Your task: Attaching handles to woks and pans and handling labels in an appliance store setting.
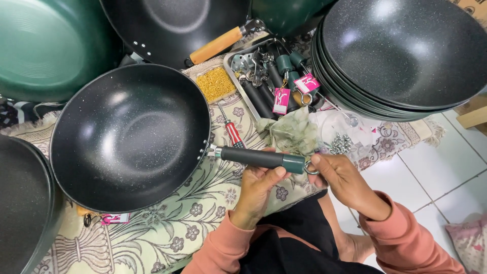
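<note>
Both hands meet at the end of a wok handle (258,158): the left hand (258,190) curls its fingers and thumb around the dark grip from below, while the right hand (341,178) pinches the small metal hanging ring (310,168) at the handle's green tip between thumb and forefinger. Salmon-coloured sleeves (406,238) cover both forearms.

That handle runs out from the rim of a black speckled wok (129,137), which sits open side up on a floral mat (167,228) just left of the hands (the bracket where handle meets rim shows as a short silver collar). A red-and-white striped screwdriver (233,133) lies on the mat beside that joint, touching nothing the hands hold.

Beyond the hands, a metal tray (234,76) holds loose dark handles (256,96) with green caps and two pink tags (294,91). A small heap of gold-coloured fasteners (215,83) rests just left of the tray. A crumpled pale green cloth (291,133) lies between tray and hands, and a clear plastic bag (350,137) with silver hardware sits near the right hand.

Stacked dark speckled woks (406,56) fill the upper right. Another black wok with a wooden handle (215,45) sits at top centre, a green-backed wok (50,45) at upper left, and one more dark wok (20,203) at the left edge. White floor tiles (436,172) show at right.
</note>
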